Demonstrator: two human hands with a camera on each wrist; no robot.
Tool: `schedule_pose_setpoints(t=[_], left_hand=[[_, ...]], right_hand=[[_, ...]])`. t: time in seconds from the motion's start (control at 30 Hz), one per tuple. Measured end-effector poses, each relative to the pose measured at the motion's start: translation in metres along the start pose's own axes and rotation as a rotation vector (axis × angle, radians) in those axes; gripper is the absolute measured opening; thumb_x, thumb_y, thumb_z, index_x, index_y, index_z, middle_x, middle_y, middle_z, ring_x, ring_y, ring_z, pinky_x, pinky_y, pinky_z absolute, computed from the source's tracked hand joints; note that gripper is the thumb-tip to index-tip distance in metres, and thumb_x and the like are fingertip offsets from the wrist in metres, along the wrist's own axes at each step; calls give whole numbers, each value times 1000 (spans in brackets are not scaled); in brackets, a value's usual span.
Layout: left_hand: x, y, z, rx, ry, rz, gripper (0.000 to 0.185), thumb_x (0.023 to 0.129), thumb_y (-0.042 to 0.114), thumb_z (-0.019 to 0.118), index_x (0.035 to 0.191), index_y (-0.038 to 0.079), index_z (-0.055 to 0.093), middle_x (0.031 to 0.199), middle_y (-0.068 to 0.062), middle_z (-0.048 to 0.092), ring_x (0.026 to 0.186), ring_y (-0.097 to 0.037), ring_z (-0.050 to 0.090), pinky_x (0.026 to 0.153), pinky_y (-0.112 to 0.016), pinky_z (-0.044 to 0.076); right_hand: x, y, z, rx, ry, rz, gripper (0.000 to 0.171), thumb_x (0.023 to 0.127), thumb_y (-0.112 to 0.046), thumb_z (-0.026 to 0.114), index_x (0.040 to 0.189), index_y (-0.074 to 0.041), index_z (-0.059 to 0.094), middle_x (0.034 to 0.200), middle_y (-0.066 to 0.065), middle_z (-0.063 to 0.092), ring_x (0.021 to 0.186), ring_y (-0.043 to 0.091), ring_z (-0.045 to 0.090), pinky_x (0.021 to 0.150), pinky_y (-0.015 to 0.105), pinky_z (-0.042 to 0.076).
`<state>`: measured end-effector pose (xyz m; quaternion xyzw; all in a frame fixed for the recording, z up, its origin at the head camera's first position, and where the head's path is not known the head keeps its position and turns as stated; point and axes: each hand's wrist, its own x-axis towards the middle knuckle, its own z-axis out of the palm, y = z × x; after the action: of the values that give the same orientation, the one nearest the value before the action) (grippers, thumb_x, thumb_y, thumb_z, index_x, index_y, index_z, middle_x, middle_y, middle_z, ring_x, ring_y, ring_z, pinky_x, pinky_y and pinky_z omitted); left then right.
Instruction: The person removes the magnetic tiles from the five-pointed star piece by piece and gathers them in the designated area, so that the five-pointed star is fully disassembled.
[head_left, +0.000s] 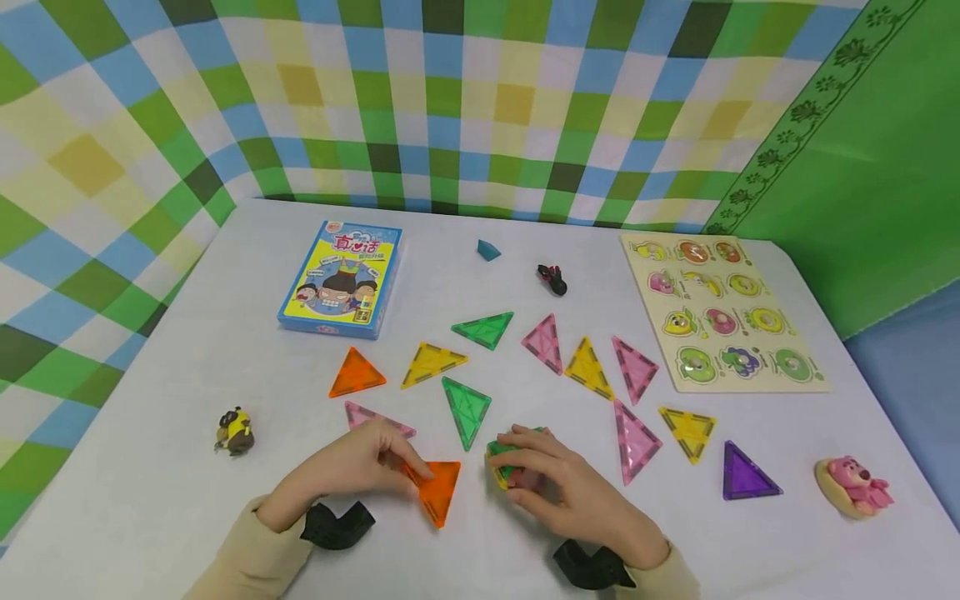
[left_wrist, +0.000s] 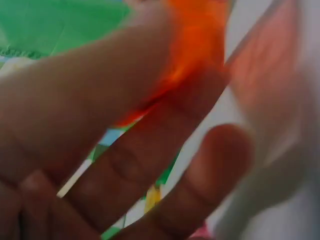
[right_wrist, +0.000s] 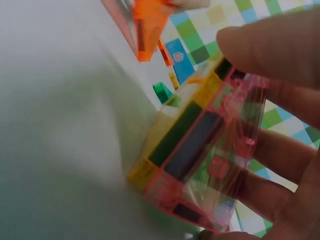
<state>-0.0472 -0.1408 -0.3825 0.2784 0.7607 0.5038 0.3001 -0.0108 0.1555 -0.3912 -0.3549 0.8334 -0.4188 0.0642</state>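
My left hand [head_left: 363,462] pinches an orange triangular magnetic tile [head_left: 441,493] between thumb and fingers, close over the white table. In the left wrist view the orange tile [left_wrist: 200,35] shows blurred behind the fingers. Just to the right, my right hand [head_left: 573,487] grips several magnetic tiles joined together, with a green one [head_left: 502,457] on top. Seen from the right wrist, this cluster of tiles [right_wrist: 192,142] has pink and yellow frames side by side, thumb on its upper edge and fingers behind. A pink triangle tile [head_left: 367,414] lies partly behind the left hand.
Loose triangle tiles lie beyond the hands, among them a green one [head_left: 467,410], an orange one [head_left: 356,375] and a purple one [head_left: 746,473]. A card box [head_left: 341,279] stands back left, a fruit puzzle board [head_left: 727,317] back right. Small figures [head_left: 855,485] sit near both sides.
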Motion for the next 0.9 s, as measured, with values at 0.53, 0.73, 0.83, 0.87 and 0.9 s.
schedule_pose_setpoints(t=[0.53,0.73,0.83,0.87,0.9], left_hand=[[7,13,26,18,102,-35,26,80,25,69,102,12,66,66,3,58,56,-10,50,52,-20,38],[22,12,70,155,312,220,41,77,29,72,113,15,59,103,5,53,84,-14,50,73,-25,44],[25,10,80,162,419,265,33,76,26,72,106,17,62,100,8,54,82,-14,50,68,-24,44],[26,9,81,164,449,271,31,76,26,73,104,17,62,98,8,54,80,-13,49,67,-23,44],[26,9,82,165,470,272,31,75,27,73,102,18,63,97,9,54,79,-13,49,65,-22,43]], right_hand=[[-1,4,0,-174,42,33,43,79,-44,66,114,-19,58,119,-1,55,105,11,52,83,36,46],[1,7,4,-161,100,-44,37,76,-36,72,101,-18,50,109,-5,47,91,6,50,76,25,46],[0,7,3,-135,70,-40,41,73,-35,75,102,-21,49,109,-8,44,93,5,48,76,25,45],[0,7,2,-135,55,-30,43,72,-36,75,103,-22,48,110,-9,43,94,5,47,77,25,45],[0,7,1,-141,47,-28,45,71,-36,76,103,-22,48,110,-9,43,95,5,46,77,26,45]])
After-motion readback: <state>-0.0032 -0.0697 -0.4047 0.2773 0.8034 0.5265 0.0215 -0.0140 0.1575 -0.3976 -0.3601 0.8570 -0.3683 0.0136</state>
